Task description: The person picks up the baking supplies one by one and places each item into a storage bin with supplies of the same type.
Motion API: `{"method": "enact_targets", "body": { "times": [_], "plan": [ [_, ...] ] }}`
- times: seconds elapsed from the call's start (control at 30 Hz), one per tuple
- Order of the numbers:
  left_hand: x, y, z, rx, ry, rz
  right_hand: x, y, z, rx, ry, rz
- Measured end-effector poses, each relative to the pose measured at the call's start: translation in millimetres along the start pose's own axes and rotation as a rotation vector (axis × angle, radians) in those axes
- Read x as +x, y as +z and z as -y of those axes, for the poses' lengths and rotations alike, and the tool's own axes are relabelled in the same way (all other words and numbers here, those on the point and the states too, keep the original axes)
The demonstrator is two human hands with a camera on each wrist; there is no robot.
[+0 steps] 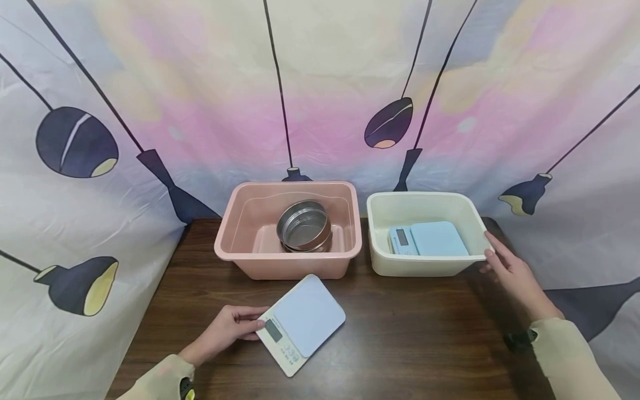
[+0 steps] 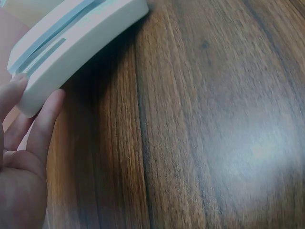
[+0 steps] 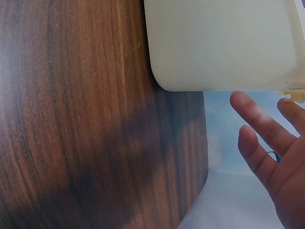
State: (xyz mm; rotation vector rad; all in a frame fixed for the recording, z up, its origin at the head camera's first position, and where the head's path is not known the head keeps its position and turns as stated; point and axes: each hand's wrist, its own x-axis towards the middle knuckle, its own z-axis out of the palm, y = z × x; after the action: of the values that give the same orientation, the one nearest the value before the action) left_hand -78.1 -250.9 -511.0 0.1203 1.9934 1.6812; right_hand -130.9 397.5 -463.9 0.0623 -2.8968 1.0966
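My left hand (image 1: 232,326) pinches a white kitchen scale (image 1: 310,316) by its display end, thumb on top and fingers beneath. In the left wrist view the scale (image 2: 81,47) is tilted and held above the tabletop. With its fingers fairly straight, my right hand (image 1: 515,275) touches the right rim of a cream plastic bin (image 1: 425,266). The right wrist view shows some fingers (image 3: 262,121) spread below the bin wall (image 3: 224,47); the thumb is out of that view. Inside the cream bin lies a light blue kitchen scale (image 1: 440,239).
A pink plastic bin (image 1: 290,268) stands left of the cream one and holds round metal pans (image 1: 304,225), apparently stacked. Both bins sit toward the back of a dark wooden table (image 1: 400,333). Behind the table hangs a patterned cloth (image 1: 330,83).
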Motion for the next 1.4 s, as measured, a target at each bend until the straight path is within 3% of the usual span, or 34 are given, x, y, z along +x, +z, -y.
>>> {"method": "enact_targets", "body": {
  "times": [0.13,0.37,0.67,1.4],
  "plan": [
    [1.2,1.1,-3.0,0.008,0.013,-0.012,-0.2,0,1,0.003,0.001,0.001],
    [2.9,8.7,-12.9,-0.01,0.076,0.048,-0.7,0,2,0.009,0.011,0.006],
    [8.5,15.7,-29.6,-0.005,0.076,0.087,0.3,0,0,-0.007,0.007,0.007],
    [22.6,38.6,-93.2,0.032,0.226,0.157,0.9,0,0,-0.007,0.026,0.017]
  ]
}}
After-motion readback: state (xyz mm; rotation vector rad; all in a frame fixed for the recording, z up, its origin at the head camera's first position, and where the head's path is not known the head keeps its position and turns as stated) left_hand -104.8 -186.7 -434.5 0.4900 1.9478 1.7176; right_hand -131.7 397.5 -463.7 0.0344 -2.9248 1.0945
